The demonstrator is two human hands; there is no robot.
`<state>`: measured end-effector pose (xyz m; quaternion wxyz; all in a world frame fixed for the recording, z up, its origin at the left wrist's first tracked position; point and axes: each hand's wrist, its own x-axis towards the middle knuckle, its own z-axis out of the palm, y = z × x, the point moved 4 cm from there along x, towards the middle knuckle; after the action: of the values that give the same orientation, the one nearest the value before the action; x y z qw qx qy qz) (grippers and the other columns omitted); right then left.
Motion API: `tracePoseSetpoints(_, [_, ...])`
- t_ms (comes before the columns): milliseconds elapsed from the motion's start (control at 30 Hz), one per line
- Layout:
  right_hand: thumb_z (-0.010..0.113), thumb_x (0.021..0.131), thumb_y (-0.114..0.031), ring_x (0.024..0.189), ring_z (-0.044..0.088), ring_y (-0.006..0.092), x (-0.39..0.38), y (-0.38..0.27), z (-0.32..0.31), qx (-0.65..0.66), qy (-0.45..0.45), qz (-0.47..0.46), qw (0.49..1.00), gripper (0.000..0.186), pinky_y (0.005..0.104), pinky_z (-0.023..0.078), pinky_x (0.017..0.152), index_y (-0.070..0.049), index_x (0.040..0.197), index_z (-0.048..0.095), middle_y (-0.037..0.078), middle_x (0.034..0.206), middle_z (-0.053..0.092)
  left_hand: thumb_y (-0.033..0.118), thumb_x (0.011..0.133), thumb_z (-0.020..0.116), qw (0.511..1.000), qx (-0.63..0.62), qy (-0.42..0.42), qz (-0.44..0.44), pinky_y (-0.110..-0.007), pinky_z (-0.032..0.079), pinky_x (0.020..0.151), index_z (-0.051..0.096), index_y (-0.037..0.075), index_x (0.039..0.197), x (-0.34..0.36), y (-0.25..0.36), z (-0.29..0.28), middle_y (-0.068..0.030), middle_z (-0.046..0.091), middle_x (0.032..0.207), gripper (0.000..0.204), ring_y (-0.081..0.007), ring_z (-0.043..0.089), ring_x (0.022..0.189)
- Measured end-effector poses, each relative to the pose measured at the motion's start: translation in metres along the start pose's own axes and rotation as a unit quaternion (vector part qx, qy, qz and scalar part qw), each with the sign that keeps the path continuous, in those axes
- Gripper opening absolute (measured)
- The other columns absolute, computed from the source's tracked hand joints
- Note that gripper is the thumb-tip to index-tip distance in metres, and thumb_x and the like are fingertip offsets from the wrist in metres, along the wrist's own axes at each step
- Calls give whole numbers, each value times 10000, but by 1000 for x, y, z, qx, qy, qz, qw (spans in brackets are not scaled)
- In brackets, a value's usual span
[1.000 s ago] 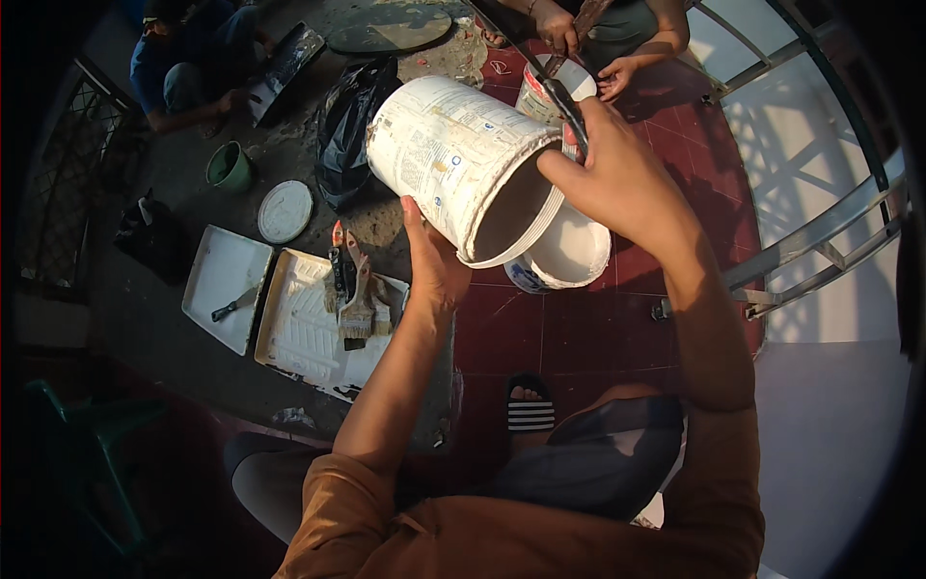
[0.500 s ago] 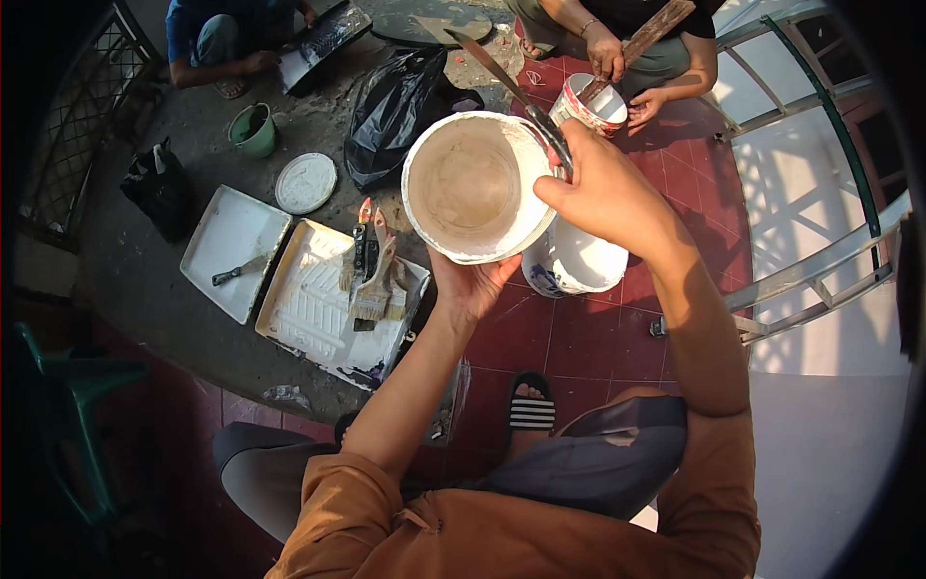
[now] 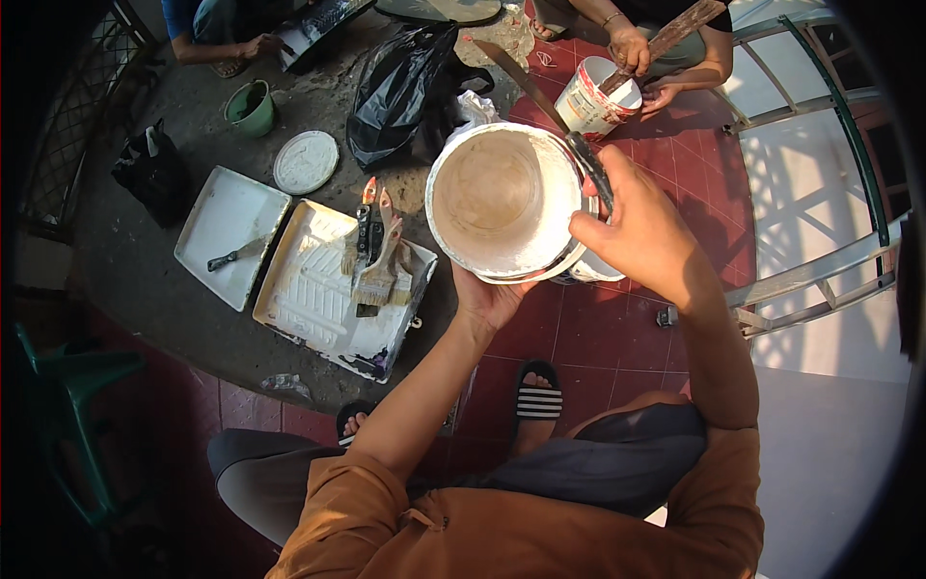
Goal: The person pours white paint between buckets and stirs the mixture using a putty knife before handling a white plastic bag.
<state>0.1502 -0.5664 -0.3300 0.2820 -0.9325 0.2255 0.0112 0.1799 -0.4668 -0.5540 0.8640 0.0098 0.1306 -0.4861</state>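
A white, paint-smeared tub (image 3: 487, 207) is tilted toward me, its inside coated in dried whitish paint. My left hand (image 3: 490, 294) supports it from below, fingers wrapped round its underside. At the tub's right rim, my right hand (image 3: 632, 227) is closed on a long-bladed knife (image 3: 526, 87) with a black handle. The blade points away to the upper left, past the tub's rim, and my right thumb rests near that rim. Partly hidden beneath the tub, another white paint bucket (image 3: 596, 269) stands on the red tiles.
Left lie a white tray (image 3: 217, 207) with a scraper and a roller tray (image 3: 299, 280) bearing several paintbrushes (image 3: 381, 280). Beyond are a round lid (image 3: 307, 162), a green pail (image 3: 251, 108) and a black plastic bag (image 3: 395, 96). Another person holds a board (image 3: 675, 39) in a bucket (image 3: 593, 101).
The tub and both my hands have shifted right and slightly nearer to me. The other person's bucket now shows more of its side, tilted beneath the board.
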Motion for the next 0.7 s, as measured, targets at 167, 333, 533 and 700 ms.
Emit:
tracePoseSetpoints(167, [700,786,-206,826,627,343,7,8,11,30,14,-30,999,405,433,487,780,44,1035,502,205,898,605,582,978,445,1000,-22,-12,-18,-522,643,783,467,50,1400,-2,-2,-10,-195,592,1339,679,-370,670,1107])
tracePoseSetpoints(333, [699,788,-238,920,643,392,16,25,25,-18,-10,-10,1000,432,454,492,835,61,1035,509,255,969,629,635,966,416,1000,8,-8,-20,-488,656,740,437,73,1429,-5,0,-30,-183,605,1321,729,-353,693,1057])
tracePoseSetpoints(533, [712,774,-257,969,645,403,17,44,40,-58,-63,20,996,469,456,497,852,77,1044,522,278,996,637,652,965,408,999,17,10,-41,-492,650,774,434,79,1432,-12,-2,-55,-187,605,1316,740,-360,701,1030])
tracePoseSetpoints(700, [706,760,-261,864,605,343,26,78,55,-65,-57,23,996,422,437,466,786,45,989,528,227,902,596,700,951,389,996,37,39,-68,-472,651,776,429,82,1438,-14,-8,-84,-172,609,1310,788,-335,701,1031])
